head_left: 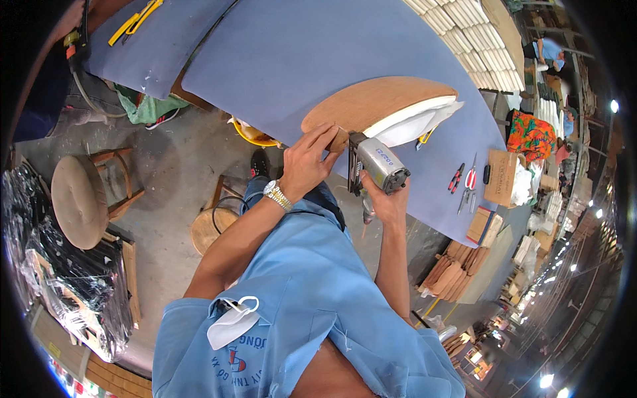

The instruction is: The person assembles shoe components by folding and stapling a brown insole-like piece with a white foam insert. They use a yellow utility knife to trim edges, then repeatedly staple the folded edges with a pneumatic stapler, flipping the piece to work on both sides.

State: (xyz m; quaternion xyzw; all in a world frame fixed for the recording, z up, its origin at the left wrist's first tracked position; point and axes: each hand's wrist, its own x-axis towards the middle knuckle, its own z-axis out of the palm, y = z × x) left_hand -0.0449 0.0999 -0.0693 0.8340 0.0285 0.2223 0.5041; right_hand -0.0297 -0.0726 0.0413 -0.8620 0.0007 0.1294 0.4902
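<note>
A pneumatic staple gun with a grey metal body is in my right hand, its fingers wrapped round the grip. The gun's dark nose is right beside the near end of a curved brown panel on the blue-topped table. White padding and a loose white sheet show along the panel's right edge. My left hand, a watch on its wrist, pinches the panel's near end close to the gun's nose. The exact spot under the nose is hidden.
Red-handled scissors, pliers and a yellow cutter lie on the table's right side. White strips are stacked at the far right. A round stool and a cushioned stool stand at left.
</note>
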